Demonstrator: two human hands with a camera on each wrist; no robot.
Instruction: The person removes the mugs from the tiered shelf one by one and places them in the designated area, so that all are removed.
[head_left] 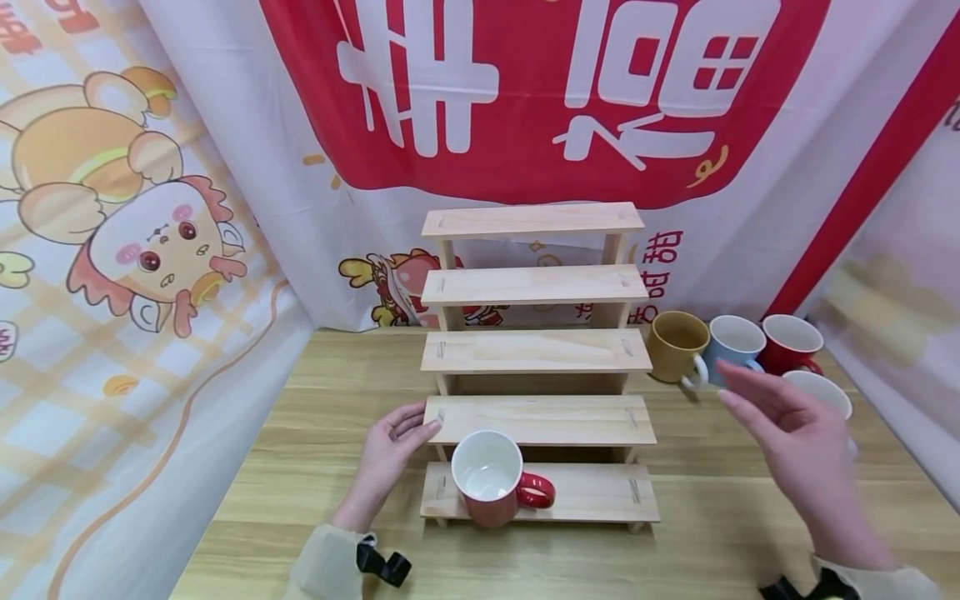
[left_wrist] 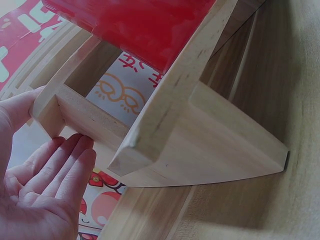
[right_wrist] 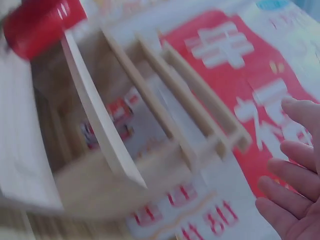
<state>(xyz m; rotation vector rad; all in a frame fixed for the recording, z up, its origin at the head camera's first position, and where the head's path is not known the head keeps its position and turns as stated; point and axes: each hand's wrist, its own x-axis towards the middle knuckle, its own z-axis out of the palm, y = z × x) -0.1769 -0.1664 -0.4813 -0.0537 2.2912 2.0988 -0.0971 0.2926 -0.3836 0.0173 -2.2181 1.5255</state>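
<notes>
At far left, beyond the left hand, an inverted cartoon animal (head_left: 150,192) is seen printed on cloth; lettering at the picture's edge is too small to be read. By the left hand (head_left: 392,442), the left end of the second step of a wooden stand (head_left: 536,352) is pinched, the thumb above and the fingers beneath. Just right of that hand, a red mug (head_left: 491,492) is stood on the lowest step, its handle turned rightward. Above and beyond, large white Chinese characters are borne, inverted, on a red panel (head_left: 517,162); smaller red characters (head_left: 663,250) are set sideways beside the stand. Left of and beyond the right hand, an ochre mug (head_left: 675,343) and a light blue mug (head_left: 735,340) are placed. The right hand (head_left: 798,442) is held raised and loosely extended, unladen. Beyond it, another red mug (head_left: 791,340) is observed; a white mug (head_left: 821,390) is partly hidden by it.
</notes>
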